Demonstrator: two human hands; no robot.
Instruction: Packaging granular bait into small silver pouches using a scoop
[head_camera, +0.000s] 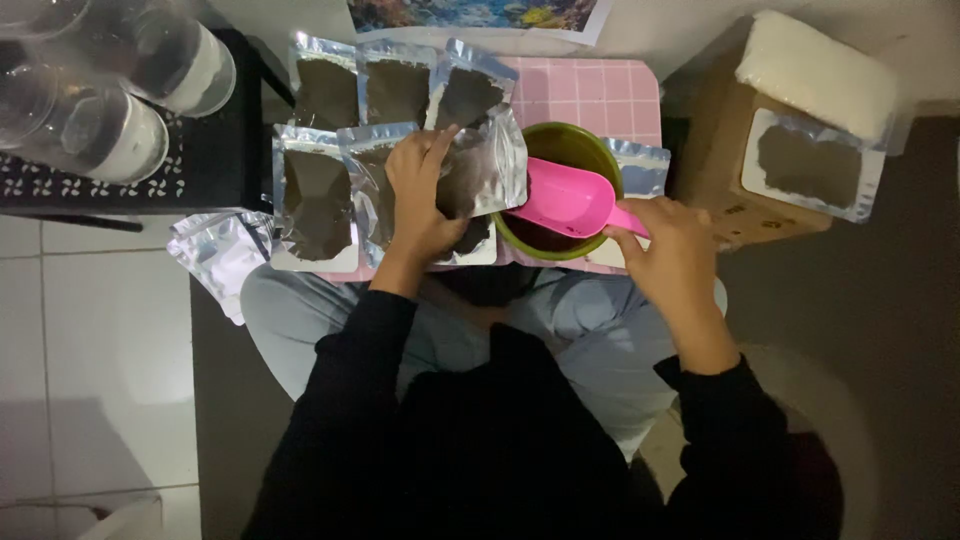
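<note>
Left fingers: the left hand (425, 195) is curling its fingers (440, 150) around the upper edge of a glossy clear pouch (478, 165), gripping it and holding it tilted toward the bowl.
Right fingers: the right hand (675, 250) is wrapping closed around the handle of a pink plastic scoop (565, 197), thumb lying along the top.
Scoop: smooth and trough-shaped, it is resting across the rim of the green bowl (590, 150), its wide mouth pointing at the pouch opening, just beside it.
Pouch: crinkled and reflective, with silvery sealed edges, it is carrying a dark powdery fill in its lower half.
Bowl: round and olive green, it is sitting on a pink checked tray (600, 95) above the person's lap.
Filled pouches: five flat packets (315, 195) are lying in two rows left of the held one, edges overlapping.
Edges: a cardboard box (735, 150) with another filled packet on top is crowding the right side; clear jars (120, 100) are standing on a black stand at far left.
Open room: pale floor tiles are lying open lower left.
</note>
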